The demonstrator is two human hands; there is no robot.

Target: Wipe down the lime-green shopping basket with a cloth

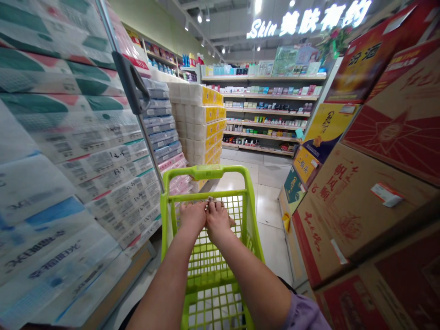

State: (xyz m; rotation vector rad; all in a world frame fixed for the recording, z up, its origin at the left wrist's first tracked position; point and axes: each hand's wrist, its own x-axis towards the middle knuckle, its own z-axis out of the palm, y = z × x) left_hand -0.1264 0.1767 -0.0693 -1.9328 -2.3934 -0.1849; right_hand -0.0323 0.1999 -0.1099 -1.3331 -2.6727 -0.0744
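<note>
Both of my hands reach forward over a bright green shopping basket [252, 215] with lattice walls. My left hand [193, 217] and my right hand [217, 221] meet above its far half, just below the cross bar. Fingers of both are curled and pressed close together. Something small and pale shows at the fingertips, too small to name. A metal pull rod with a dark grey grip [129, 82] rises tilted from the basket's left side.
Wrapped paper packs [103, 160] are stacked along the left, with yellow-and-white packs [209, 121] beyond. Printed cartons [371, 197] are piled close on the right. Shelves [268, 96] of small boxes and bottles stand ahead, across the tiled floor [268, 188].
</note>
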